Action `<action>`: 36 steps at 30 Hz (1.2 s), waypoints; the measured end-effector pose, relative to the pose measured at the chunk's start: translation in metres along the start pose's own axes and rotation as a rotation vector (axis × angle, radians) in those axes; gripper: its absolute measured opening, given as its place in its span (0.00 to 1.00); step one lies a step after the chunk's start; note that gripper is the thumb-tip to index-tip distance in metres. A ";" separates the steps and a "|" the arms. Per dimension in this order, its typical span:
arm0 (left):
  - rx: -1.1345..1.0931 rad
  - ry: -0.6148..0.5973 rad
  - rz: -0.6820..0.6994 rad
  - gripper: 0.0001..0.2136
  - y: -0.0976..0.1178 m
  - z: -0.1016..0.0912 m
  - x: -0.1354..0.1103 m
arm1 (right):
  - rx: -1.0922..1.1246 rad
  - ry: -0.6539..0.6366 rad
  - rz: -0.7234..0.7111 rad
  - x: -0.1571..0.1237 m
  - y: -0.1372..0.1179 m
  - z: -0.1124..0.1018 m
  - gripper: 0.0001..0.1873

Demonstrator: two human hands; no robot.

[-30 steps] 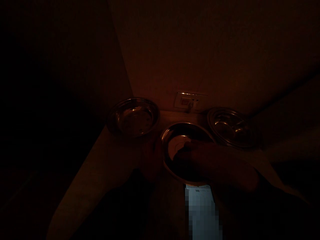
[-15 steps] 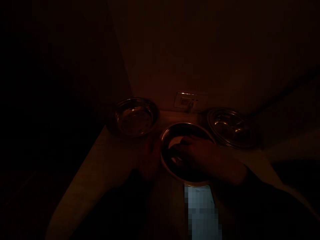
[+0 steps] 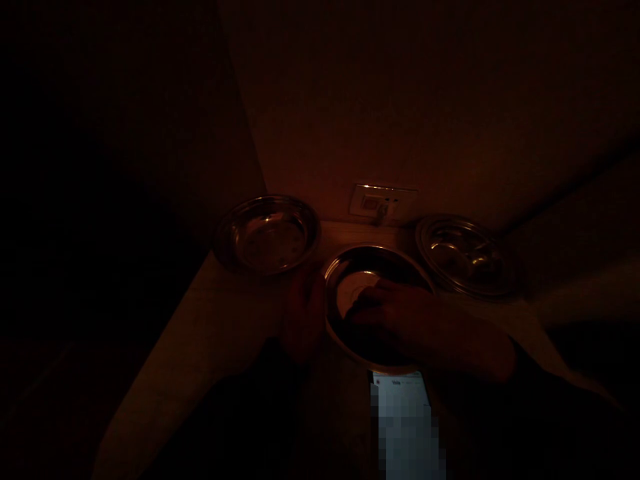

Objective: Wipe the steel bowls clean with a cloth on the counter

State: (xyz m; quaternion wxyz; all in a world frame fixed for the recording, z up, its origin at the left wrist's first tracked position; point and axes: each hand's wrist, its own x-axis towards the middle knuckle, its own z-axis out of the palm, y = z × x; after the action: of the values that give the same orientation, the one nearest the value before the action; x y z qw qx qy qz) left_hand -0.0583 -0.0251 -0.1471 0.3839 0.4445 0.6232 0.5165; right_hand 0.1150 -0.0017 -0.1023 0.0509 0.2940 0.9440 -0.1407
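The scene is very dark. A steel plate (image 3: pixel 335 267) lies on a pale counter just in front of me. My left hand (image 3: pixel 303 313) grips its left rim. My right hand (image 3: pixel 425 327) reaches into the plate, its fingers bent down onto the plate's inner surface beside a pale patch (image 3: pixel 353 290). Whether the right hand holds anything is lost in the dark.
Two more steel plates stand on the counter (image 3: pixel 200 333), one at the back left (image 3: pixel 270 233) and one at the back right (image 3: pixel 465 257). A wall socket (image 3: pixel 383 202) sits low on the wall behind. A lit phone screen (image 3: pixel 405 427) glows near me.
My right hand has shifted back and forth inside the middle plate, covering more or less of the pale patch. My left hand has stayed on the rim.
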 end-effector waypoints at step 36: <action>0.034 0.003 -0.062 0.13 0.001 0.001 -0.004 | -0.027 0.034 0.095 0.008 -0.004 0.005 0.17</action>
State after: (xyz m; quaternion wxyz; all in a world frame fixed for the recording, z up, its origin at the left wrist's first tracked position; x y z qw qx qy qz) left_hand -0.0562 -0.0286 -0.1457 0.3911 0.4309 0.6458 0.4943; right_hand 0.1061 -0.0019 -0.1081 0.0456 0.3399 0.9316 -0.1203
